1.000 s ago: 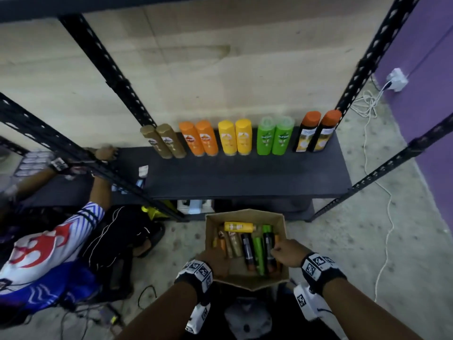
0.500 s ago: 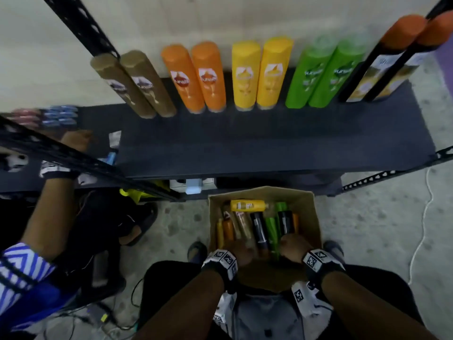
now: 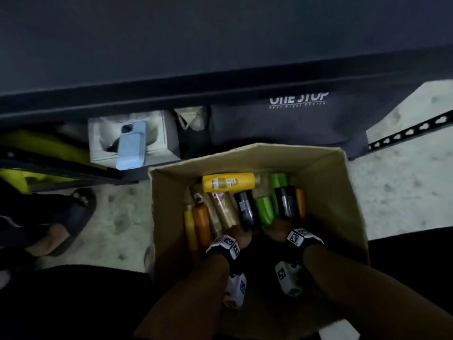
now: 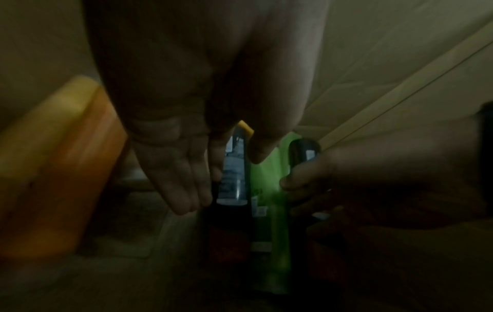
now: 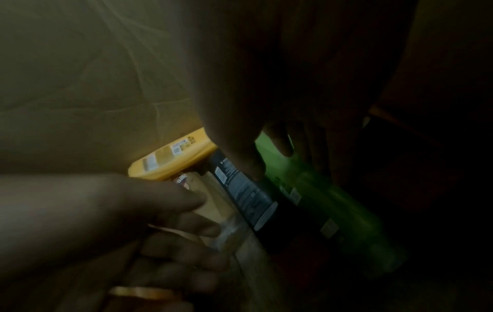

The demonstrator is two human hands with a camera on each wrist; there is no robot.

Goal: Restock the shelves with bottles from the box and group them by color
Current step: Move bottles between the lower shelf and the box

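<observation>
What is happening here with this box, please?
A person is reaching with both hands into a cardboard box on the floor. The left hand is at a black bottle; the right hand is among the green bottle and another black one. Nothing is lifted out yet.

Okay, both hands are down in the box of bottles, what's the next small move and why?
Probably close each hand on a black bottle. The left hand has straight fingers beside one black bottle, and the right hand reaches the other. Neither is clearly gripped yet, and both lie on top in the cardboard box.
</observation>
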